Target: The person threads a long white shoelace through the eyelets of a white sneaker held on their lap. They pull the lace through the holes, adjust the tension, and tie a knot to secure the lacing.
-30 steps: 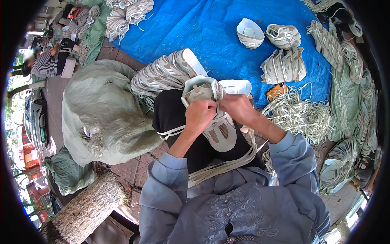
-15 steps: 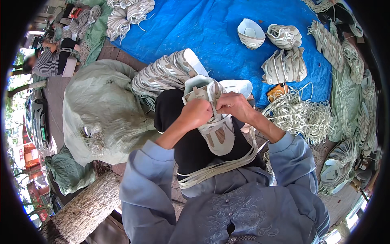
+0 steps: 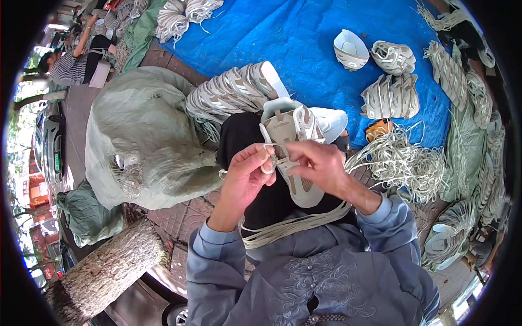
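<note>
At the upper left of my view I see a person in a striped top (image 3: 68,69); below, a grey-green sack (image 3: 147,141) bulges at centre-left. A row of nested sneaker uppers (image 3: 231,89) leans just right of it. Near the middle, the left hand (image 3: 247,171) has thumb and forefinger closed on a pale shoelace (image 3: 267,171), its other fingers loosely curled. Beside it, the beige-and-white sneaker upper (image 3: 283,130) lies at frame centre on black cloth (image 3: 238,136), toe toward me. The right hand (image 3: 321,164) hovers over it, forefinger and thumb parted; I can't tell whether it grips any lace. Farther right, a shoelace tangle (image 3: 413,160) borders the blue tarp (image 3: 304,49).
</note>
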A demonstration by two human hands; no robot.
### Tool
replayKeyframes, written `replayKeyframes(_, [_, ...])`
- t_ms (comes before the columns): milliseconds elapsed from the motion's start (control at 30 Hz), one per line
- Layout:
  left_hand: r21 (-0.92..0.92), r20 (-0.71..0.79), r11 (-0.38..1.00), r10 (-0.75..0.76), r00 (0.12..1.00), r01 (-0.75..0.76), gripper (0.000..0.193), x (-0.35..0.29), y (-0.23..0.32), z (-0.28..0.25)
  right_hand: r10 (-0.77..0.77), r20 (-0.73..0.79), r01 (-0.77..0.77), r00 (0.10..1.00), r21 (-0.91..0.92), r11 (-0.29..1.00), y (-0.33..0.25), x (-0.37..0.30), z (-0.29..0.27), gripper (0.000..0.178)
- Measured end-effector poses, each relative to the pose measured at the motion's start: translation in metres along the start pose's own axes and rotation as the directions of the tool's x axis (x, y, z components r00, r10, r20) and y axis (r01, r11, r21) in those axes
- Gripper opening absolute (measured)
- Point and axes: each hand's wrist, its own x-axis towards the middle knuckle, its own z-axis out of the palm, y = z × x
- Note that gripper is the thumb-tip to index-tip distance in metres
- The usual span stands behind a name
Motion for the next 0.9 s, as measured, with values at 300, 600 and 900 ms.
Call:
replayKeyframes(300, [-0.116,-0.069,0.978,0.169,0.983,-0.176,0.011,-0.009,0.015,-0.018,0.169,0.037,-0.173,0.985,0.257,0.951,0.031,0.014,-0.005,0.008])
replayKeyframes(600, [-0.135,-0.597,0.631,0.564,0.571,-0.764,0.029,-0.098,0.157,-0.303,0.356,-0.585,-0.158,0.729,0.362,0.919,0.133,0.051,-0.287,0.013])
replayKeyframes(900, [0.398,-0.742,0.507,0.668,0.057,-0.764,0.03,-0.245,0.25,-0.39,0.299,-0.819,-0.211,0.49,0.221,0.952,0.154,-0.034,-0.53,0.014])
